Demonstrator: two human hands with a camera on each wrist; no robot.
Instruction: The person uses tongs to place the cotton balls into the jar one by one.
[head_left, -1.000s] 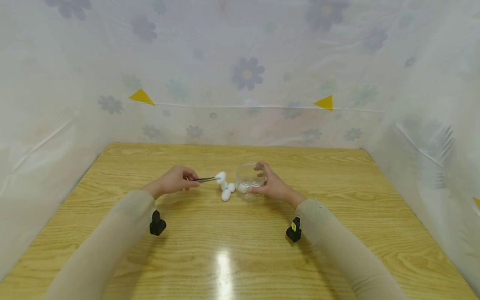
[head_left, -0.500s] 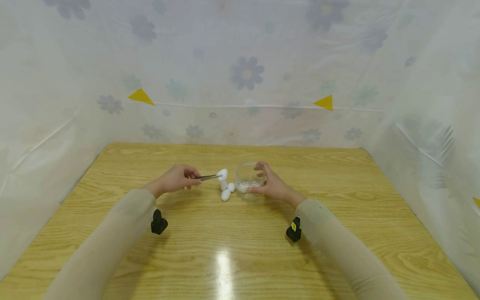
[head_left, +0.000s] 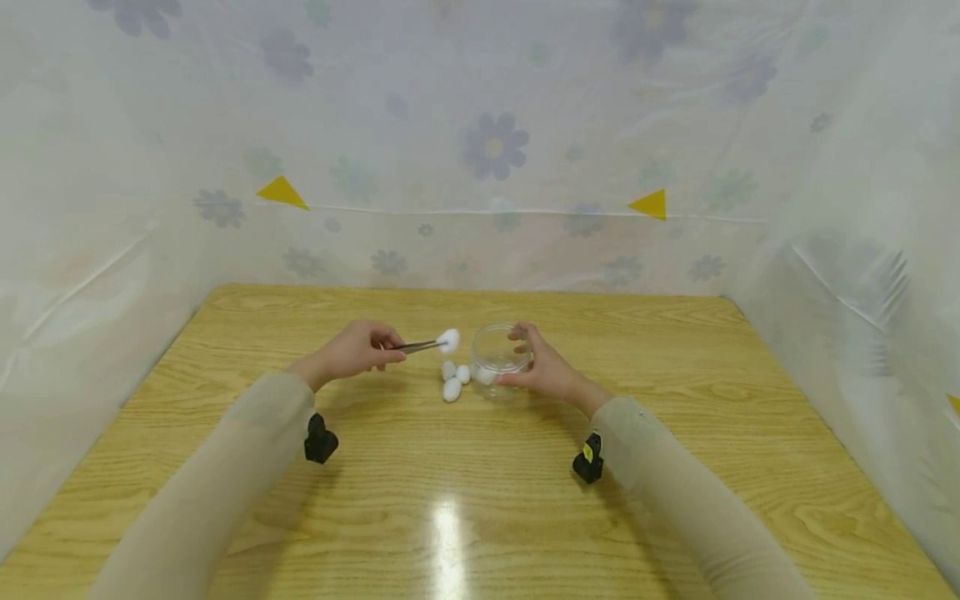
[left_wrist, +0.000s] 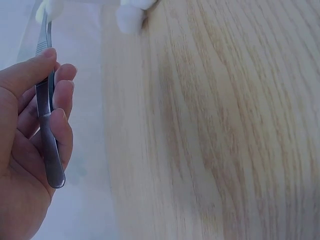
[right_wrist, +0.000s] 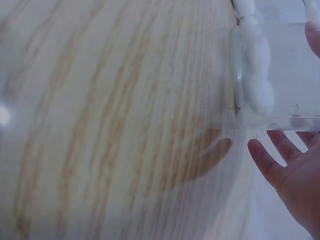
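Observation:
Metal tweezers are pinched in my left hand, their tips gripping a white cotton ball raised above the table, left of the jar's mouth. The wrist view shows the thumb and curled fingers around the tweezers' shanks. My right hand holds a clear round jar from its right side, thumb at the front and fingers behind. White cotton balls show low down through the jar's wall. Just left of the jar, a small cluster of cotton balls lies on the table.
The wood-grain table reaches to a flowered plastic curtain at the back, with similar sheeting on both sides. Black wrist cameras hang under both sleeves. Yellow triangles mark the back curtain.
My left hand has risen and shifted slightly right, lifting the cotton ball in the tweezers away from the cluster. The right hand and jar stay where they were.

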